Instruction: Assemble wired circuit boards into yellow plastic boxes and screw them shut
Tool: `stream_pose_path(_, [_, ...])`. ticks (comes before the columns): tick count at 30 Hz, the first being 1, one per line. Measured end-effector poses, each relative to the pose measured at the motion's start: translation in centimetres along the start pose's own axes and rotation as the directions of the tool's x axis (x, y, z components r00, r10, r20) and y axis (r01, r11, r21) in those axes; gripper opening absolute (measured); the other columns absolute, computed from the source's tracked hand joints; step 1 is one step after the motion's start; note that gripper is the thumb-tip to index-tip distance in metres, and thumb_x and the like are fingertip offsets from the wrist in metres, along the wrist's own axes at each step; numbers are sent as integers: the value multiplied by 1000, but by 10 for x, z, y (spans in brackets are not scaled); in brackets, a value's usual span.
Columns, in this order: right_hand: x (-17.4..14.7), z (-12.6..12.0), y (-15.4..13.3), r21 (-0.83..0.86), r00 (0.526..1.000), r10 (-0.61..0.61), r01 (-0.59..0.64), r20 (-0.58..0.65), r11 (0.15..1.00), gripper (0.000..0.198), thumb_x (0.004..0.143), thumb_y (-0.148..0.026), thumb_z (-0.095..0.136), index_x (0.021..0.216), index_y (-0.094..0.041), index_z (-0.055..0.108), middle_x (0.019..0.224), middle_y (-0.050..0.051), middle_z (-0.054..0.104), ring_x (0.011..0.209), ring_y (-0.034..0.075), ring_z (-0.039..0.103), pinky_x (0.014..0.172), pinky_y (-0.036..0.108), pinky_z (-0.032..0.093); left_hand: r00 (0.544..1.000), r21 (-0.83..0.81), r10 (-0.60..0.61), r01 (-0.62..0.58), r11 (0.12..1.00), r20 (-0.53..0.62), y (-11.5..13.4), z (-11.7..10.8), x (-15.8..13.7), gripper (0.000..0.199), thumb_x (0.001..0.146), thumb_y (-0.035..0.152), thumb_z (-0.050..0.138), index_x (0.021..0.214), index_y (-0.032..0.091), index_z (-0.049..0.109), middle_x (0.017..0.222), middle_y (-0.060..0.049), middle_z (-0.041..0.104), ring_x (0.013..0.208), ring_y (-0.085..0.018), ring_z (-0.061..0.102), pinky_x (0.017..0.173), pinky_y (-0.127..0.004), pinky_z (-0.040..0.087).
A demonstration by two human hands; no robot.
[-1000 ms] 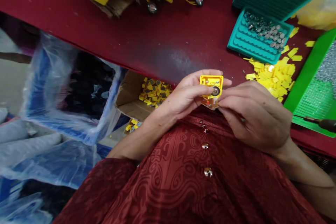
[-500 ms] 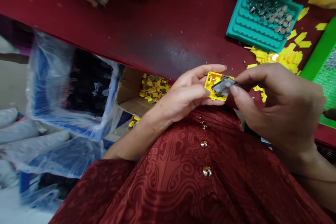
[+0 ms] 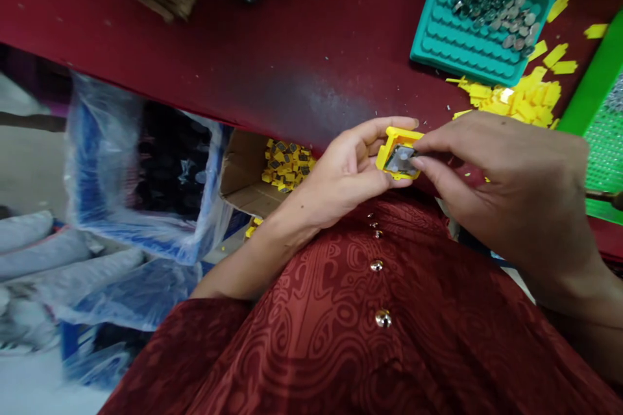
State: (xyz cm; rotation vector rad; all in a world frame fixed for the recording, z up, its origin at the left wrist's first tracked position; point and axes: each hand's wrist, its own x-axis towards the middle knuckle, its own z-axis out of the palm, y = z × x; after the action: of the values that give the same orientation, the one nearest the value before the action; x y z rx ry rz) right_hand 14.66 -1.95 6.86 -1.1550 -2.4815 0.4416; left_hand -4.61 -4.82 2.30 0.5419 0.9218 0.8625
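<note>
My left hand (image 3: 348,165) grips a small yellow plastic case (image 3: 384,154) by its edges, its open side facing up. Inside the case lies a dark-edged rectangular panel (image 3: 402,159) with a greyish face. With thumb and forefinger together, my right hand (image 3: 496,188) pinches the right edge of this panel at the case's right side. The fingertips hide that corner of the case. Both hands are just above the front of my dark red patterned shirt.
On the red table (image 3: 272,71) a teal ridged tray (image 3: 462,55) holds shiny round metal pieces. Yellow plastic pieces (image 3: 528,100) lie beside it, near a green basket (image 3: 588,110). Below the edge are a cardboard box (image 3: 246,168) of yellow parts and a plastic-lined blue crate (image 3: 92,175).
The panel was tilted and stuck out over the case's right edge; now it sits down inside the case. My left hand has tipped the case, and my right hand has moved slightly left.
</note>
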Motion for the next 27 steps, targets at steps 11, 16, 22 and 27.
stream_pose_path(11, [-2,14,7,0,986,-18,19,-166,1000,14,100,-10,69,111,-13,77,96,6,74,86,13,69,77,25,57,996,-5,41,-41,999,-84,-5,-1,6,46,88,27,87,132,23,75,113,-5,83,96,-21,82,80,-29,70])
stream_pose_path(16, [-5,18,12,-54,981,-44,35,-189,998,19,105,-16,63,91,-20,74,89,3,69,80,13,63,71,27,51,992,-1,65,-65,998,-108,-6,1,8,45,88,28,87,131,21,76,112,-5,84,94,-21,82,76,-28,70])
stream_pose_path(22, [-5,31,22,-248,954,-231,181,-191,952,30,106,-17,58,76,-17,66,82,5,65,75,17,53,65,34,43,987,69,96,-88,994,-126,-10,9,11,38,88,26,86,124,19,78,107,-5,82,93,-20,79,75,-27,70])
stream_pose_path(27, [-23,19,20,-95,953,-65,39,-295,995,10,104,-15,66,109,-19,74,98,6,72,91,17,67,80,32,56,991,44,115,-112,993,-73,-8,11,27,39,90,25,81,127,18,76,110,-7,82,100,-24,82,77,-30,70])
